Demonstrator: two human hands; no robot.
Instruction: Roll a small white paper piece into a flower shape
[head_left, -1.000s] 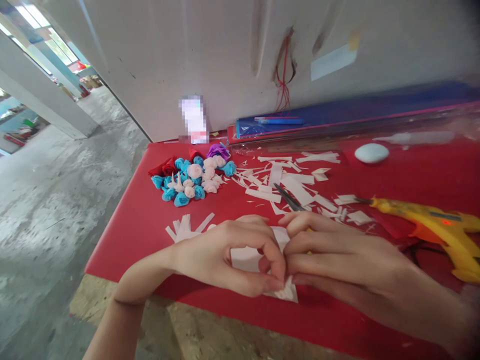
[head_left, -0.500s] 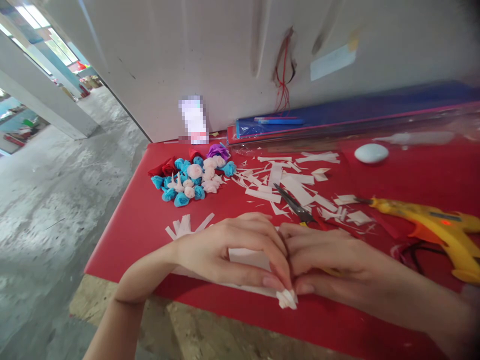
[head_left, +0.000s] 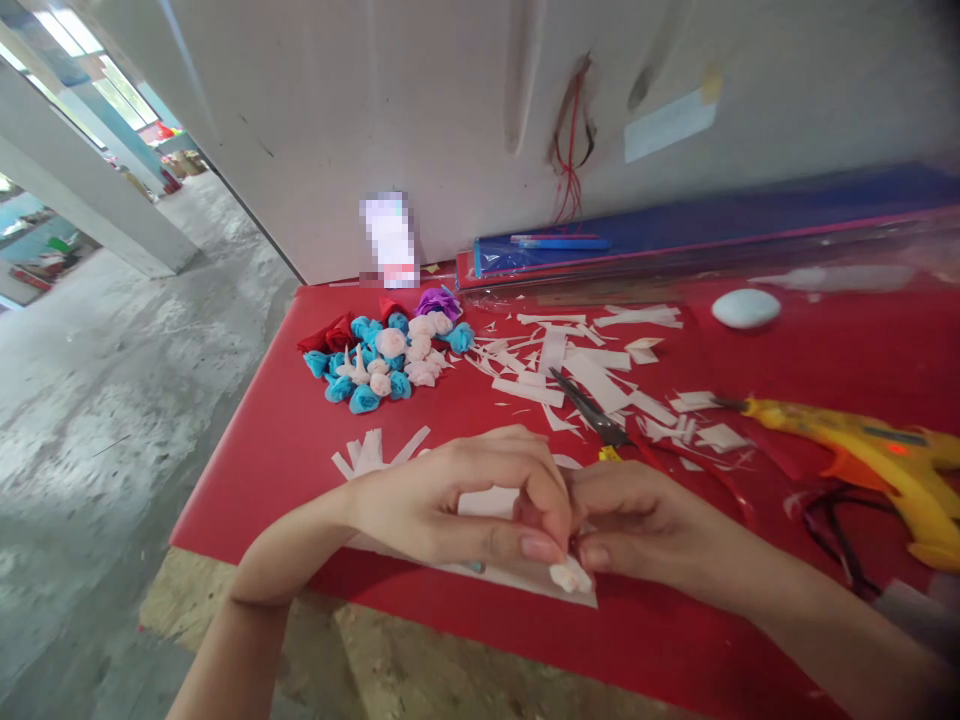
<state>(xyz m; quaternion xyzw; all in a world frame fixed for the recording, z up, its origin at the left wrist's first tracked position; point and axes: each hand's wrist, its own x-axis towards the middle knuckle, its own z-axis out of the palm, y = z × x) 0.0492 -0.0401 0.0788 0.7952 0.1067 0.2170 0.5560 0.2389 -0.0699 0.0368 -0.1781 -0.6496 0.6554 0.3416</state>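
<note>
A small white paper flower [head_left: 570, 576] is pinched between the thumb and fingers of my left hand [head_left: 480, 500], near the front edge of the table. My right hand [head_left: 637, 520] meets it from the other side, thumb and fingertips closed at the flower's base. Under both hands lies a sheet of white paper [head_left: 487, 502], partly covered by them. Just behind the left hand, white paper strips [head_left: 369, 452] fan out. Scissors with red handles [head_left: 600, 415] rest beyond the right hand, partly hidden by it.
Blue, white, red and purple paper flowers [head_left: 390, 345] cluster at the back left. White paper scraps [head_left: 592, 365] are scattered mid-table. A yellow glue gun [head_left: 862, 450] and a white egg-shaped object [head_left: 745, 309] lie at right. A phone [head_left: 390, 240] leans on the wall.
The white flower has risen slightly and turned between my fingers. My right hand has shifted, its fingers more curled, uncovering more of the scissors' red handles and the paper sheet.
</note>
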